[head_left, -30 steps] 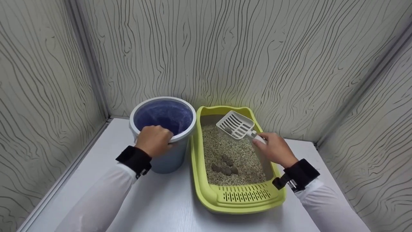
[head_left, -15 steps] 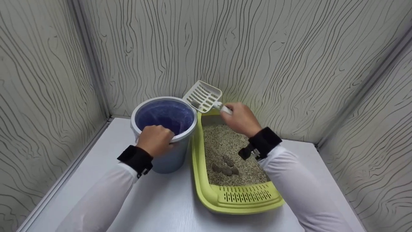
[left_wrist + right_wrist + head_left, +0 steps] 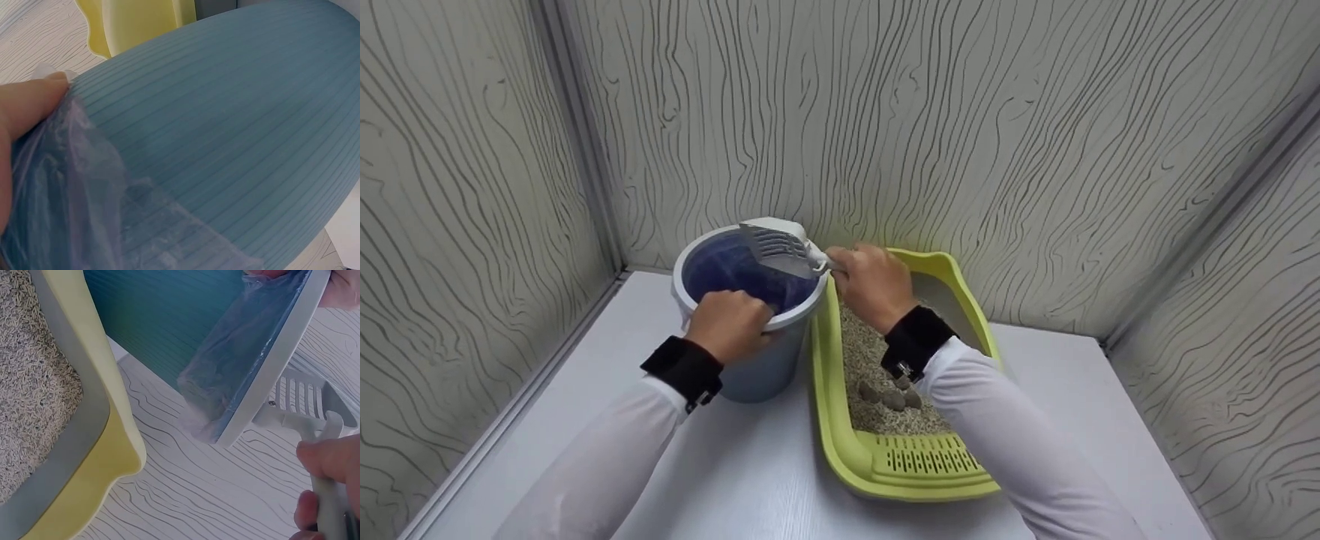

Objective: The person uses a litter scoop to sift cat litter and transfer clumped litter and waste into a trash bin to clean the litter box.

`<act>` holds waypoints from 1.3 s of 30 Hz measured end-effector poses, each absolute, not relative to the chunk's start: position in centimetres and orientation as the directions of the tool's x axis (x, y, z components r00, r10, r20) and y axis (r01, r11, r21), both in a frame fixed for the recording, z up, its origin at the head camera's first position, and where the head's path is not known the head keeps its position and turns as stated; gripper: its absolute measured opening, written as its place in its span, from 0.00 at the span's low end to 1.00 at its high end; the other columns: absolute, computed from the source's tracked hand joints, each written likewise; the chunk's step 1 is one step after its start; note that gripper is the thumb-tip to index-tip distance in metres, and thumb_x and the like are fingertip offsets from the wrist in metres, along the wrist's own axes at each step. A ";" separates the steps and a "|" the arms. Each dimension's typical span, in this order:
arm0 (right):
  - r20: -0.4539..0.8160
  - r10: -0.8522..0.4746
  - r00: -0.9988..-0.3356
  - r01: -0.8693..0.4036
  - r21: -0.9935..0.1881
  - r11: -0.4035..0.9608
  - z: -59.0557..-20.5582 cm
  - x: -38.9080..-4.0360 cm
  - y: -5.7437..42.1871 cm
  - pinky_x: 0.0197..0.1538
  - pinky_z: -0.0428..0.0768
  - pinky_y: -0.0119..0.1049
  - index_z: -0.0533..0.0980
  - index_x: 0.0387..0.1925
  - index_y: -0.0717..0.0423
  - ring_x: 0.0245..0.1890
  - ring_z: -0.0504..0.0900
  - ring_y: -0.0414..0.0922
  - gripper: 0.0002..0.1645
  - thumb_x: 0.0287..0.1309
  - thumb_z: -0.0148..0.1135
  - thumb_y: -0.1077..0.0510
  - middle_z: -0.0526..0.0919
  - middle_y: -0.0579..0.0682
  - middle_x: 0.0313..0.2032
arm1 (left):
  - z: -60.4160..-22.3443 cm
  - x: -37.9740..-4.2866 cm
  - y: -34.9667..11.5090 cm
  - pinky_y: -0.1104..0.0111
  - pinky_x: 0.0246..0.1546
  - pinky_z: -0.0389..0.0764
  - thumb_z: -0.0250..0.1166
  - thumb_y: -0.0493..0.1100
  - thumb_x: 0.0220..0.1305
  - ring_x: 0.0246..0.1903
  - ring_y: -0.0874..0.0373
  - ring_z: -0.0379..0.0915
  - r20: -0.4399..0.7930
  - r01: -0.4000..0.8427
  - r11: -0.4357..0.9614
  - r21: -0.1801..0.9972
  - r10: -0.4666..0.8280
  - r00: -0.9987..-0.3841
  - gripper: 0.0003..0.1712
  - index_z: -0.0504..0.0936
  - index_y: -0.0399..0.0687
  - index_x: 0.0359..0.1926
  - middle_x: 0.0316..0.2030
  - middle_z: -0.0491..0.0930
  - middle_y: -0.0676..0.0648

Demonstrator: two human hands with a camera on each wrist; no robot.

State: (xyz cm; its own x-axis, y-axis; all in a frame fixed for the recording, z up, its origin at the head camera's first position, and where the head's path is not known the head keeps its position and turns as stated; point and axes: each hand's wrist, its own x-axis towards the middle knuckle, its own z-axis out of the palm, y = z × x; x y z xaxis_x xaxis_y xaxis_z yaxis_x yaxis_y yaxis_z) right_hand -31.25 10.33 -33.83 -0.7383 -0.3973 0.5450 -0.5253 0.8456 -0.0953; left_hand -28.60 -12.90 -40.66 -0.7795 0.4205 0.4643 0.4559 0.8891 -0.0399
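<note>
My left hand (image 3: 729, 326) grips the near rim of a blue-grey trash bin (image 3: 761, 375). A clear plastic liner (image 3: 90, 169) folds over the bin's outside, beside the thumb in the left wrist view. My right hand (image 3: 876, 285) holds a white slotted litter scoop (image 3: 781, 251) by its handle. The scoop is tipped on its side over the bin's mouth; no lump shows in it. Right of the bin stands a yellow-green litter box (image 3: 826, 390), partly covered by my right arm. Several dark clumps (image 3: 892, 399) lie on its litter (image 3: 864, 345).
Bin and litter box stand side by side on a white table (image 3: 750, 465), close to the back wall (image 3: 840, 112). Wood-patterned walls also rise on the left and right. The box's slotted front step (image 3: 930, 457) faces me.
My right hand has carried the scoop left from above the litter box to the bin and turned it over. The grey lump seen in it earlier is out of sight. My left hand keeps its grip.
</note>
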 end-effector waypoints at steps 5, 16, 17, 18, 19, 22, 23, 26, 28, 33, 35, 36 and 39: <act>0.485 -0.371 -0.792 -0.508 -0.185 0.841 -33.4 -31.0 11.0 0.32 0.80 0.45 0.86 0.44 0.46 0.28 0.80 0.48 0.08 0.71 0.62 0.55 0.84 0.52 0.29 | -40.8 -28.7 -12.9 0.49 0.18 0.75 0.77 0.57 0.54 0.15 0.49 0.75 0.491 0.458 0.887 -0.055 0.424 -0.761 0.27 0.73 0.51 0.13 0.15 0.79 0.48; 0.377 -0.315 -0.871 -0.443 -0.325 0.836 -32.5 -30.7 12.3 0.36 0.82 0.41 0.85 0.52 0.47 0.32 0.83 0.47 0.12 0.70 0.63 0.57 0.90 0.52 0.40 | -41.1 -28.7 -13.0 0.49 0.19 0.76 0.77 0.61 0.54 0.15 0.48 0.76 0.494 0.457 0.888 -0.052 0.421 -0.761 0.30 0.71 0.51 0.13 0.15 0.80 0.48; 0.367 -0.307 -0.878 -0.434 -0.341 0.834 -32.4 -30.6 12.6 0.36 0.82 0.40 0.84 0.53 0.47 0.32 0.83 0.47 0.13 0.70 0.62 0.56 0.90 0.53 0.41 | -41.1 -28.8 -13.0 0.49 0.19 0.76 0.77 0.61 0.54 0.15 0.48 0.76 0.491 0.458 0.888 -0.049 0.421 -0.763 0.30 0.72 0.50 0.13 0.15 0.80 0.47; 0.354 -0.300 -0.886 -0.425 -0.363 0.829 -32.3 -30.6 12.9 0.35 0.82 0.39 0.84 0.55 0.46 0.32 0.82 0.46 0.15 0.71 0.62 0.56 0.90 0.52 0.42 | -41.1 -28.8 -12.9 0.49 0.19 0.76 0.77 0.61 0.54 0.15 0.48 0.76 0.489 0.459 0.887 -0.047 0.421 -0.764 0.30 0.72 0.50 0.13 0.15 0.80 0.47; 0.342 -0.295 -0.892 -0.420 -0.389 0.820 -32.3 -30.5 13.3 0.33 0.81 0.39 0.83 0.56 0.46 0.30 0.81 0.45 0.15 0.71 0.61 0.56 0.90 0.53 0.41 | -41.1 -28.8 -12.9 0.49 0.19 0.76 0.77 0.61 0.54 0.16 0.48 0.76 0.487 0.459 0.887 -0.045 0.421 -0.765 0.30 0.72 0.50 0.13 0.16 0.80 0.47; 0.299 -0.277 -0.913 -0.396 -0.490 0.777 -32.1 -30.4 14.7 0.26 0.78 0.35 0.83 0.57 0.45 0.24 0.76 0.41 0.15 0.72 0.61 0.55 0.88 0.50 0.38 | -41.0 -28.8 -12.9 0.49 0.20 0.76 0.77 0.60 0.55 0.16 0.48 0.76 0.481 0.460 0.887 -0.049 0.425 -0.767 0.28 0.74 0.50 0.14 0.16 0.81 0.47; 0.292 -0.271 -0.917 -0.390 -0.518 0.761 -32.1 -30.3 15.3 0.24 0.77 0.34 0.83 0.57 0.44 0.22 0.75 0.40 0.15 0.72 0.61 0.54 0.87 0.50 0.37 | -41.0 -28.8 -12.9 0.49 0.20 0.76 0.77 0.60 0.55 0.16 0.48 0.76 0.476 0.460 0.887 -0.051 0.426 -0.769 0.28 0.74 0.50 0.14 0.16 0.81 0.48; 0.281 -0.254 -0.925 -0.375 -0.586 0.718 -32.2 -30.2 17.0 0.22 0.74 0.32 0.83 0.59 0.43 0.19 0.72 0.39 0.17 0.71 0.64 0.53 0.87 0.51 0.35 | -40.8 -28.7 -13.0 0.50 0.21 0.76 0.75 0.60 0.57 0.16 0.49 0.76 0.462 0.457 0.888 -0.053 0.427 -0.777 0.27 0.76 0.49 0.16 0.17 0.81 0.48; 0.284 -0.243 -0.928 -0.369 -0.597 0.712 -32.4 -30.0 18.1 0.24 0.74 0.31 0.83 0.60 0.44 0.22 0.73 0.38 0.19 0.70 0.65 0.52 0.88 0.53 0.39 | -40.8 -28.7 -13.2 0.50 0.21 0.76 0.75 0.60 0.58 0.16 0.50 0.75 0.456 0.454 0.890 -0.051 0.425 -0.782 0.26 0.77 0.49 0.16 0.17 0.81 0.48; 0.273 -0.234 -0.933 -0.356 -0.618 0.701 -32.8 -29.6 21.0 0.28 0.76 0.31 0.83 0.60 0.50 0.26 0.75 0.40 0.21 0.70 0.66 0.50 0.88 0.56 0.48 | -40.7 -28.6 -13.5 0.51 0.20 0.75 0.76 0.59 0.56 0.16 0.50 0.74 0.464 0.450 0.892 -0.047 0.419 -0.781 0.25 0.78 0.49 0.17 0.16 0.80 0.49; 0.278 -0.233 -0.932 -0.358 -0.608 0.709 -33.1 -29.4 22.2 0.28 0.76 0.31 0.84 0.59 0.51 0.24 0.76 0.40 0.21 0.70 0.66 0.49 0.89 0.55 0.44 | -40.7 -28.5 -13.6 0.51 0.19 0.75 0.77 0.59 0.56 0.15 0.51 0.74 0.466 0.451 0.891 -0.046 0.419 -0.780 0.25 0.78 0.49 0.16 0.16 0.80 0.49; 0.279 -0.230 -0.932 -0.356 -0.600 0.716 -33.3 -29.3 22.8 0.27 0.76 0.31 0.84 0.58 0.51 0.24 0.76 0.40 0.20 0.70 0.66 0.49 0.90 0.56 0.41 | -40.7 -28.5 -13.6 0.51 0.19 0.75 0.77 0.59 0.55 0.15 0.51 0.74 0.465 0.452 0.891 -0.046 0.420 -0.779 0.25 0.78 0.49 0.16 0.16 0.80 0.49; 0.283 -0.221 -0.933 -0.350 -0.577 0.738 -33.7 -28.9 24.5 0.29 0.75 0.32 0.86 0.55 0.52 0.25 0.76 0.39 0.19 0.70 0.66 0.47 0.90 0.54 0.39 | -40.7 -28.4 -13.7 0.51 0.19 0.75 0.77 0.57 0.55 0.15 0.50 0.75 0.462 0.451 0.891 -0.048 0.420 -0.781 0.23 0.79 0.49 0.17 0.16 0.80 0.48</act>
State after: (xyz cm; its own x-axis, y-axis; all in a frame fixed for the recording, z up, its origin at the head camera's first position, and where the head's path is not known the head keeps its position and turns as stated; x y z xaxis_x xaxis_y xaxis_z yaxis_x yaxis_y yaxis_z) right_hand -28.87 24.46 -33.75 -0.9332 -0.2212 0.2831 -0.3500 0.7379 -0.5770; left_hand -28.37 -13.67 -40.66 -0.7810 0.4199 0.4624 0.4506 0.8914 -0.0484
